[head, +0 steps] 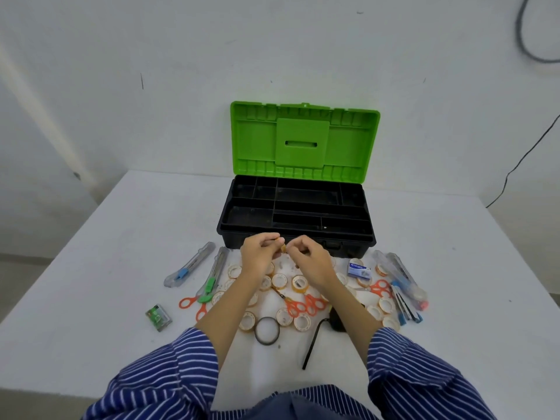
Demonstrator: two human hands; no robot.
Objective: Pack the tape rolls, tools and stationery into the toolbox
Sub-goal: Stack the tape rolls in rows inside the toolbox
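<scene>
White walls close in behind a white worktop [121, 237] that fills most of the view, with dark cables hanging on the wall at the right. At the far middle of the worktop stands the toolbox [295, 219], its green lid [303, 140] propped upright and its black divided tray [294, 207] showing bare compartments. Two forearms in blue-and-white striped sleeves [169, 374] reach forward from the bottom edge. The left hand [257, 253] and right hand [312, 259] meet just before the toolbox's front wall, raised above the clutter; the fingers [274, 237] of both are curled in and pinch between their tips a small amber tape roll [283, 248], which sits at the gap where the two hands touch, mostly hidden by the fingertips. Below and around the hands the remaining goods lie spread on the worktop: two utility knives [191, 265] side by side at the left, more knives and cutters [403, 280] at the right, orange-handled scissors [303, 307] in the middle and others at either side, a scatter of small white and yellowish tape rolls [300, 283], a dark tape ring [266, 330] near the sleeves, a black object with a strap [312, 344] partly under the right forearm, a blue staple box [359, 268] to the right, and a small green-labelled box [159, 318] apart at the left.
</scene>
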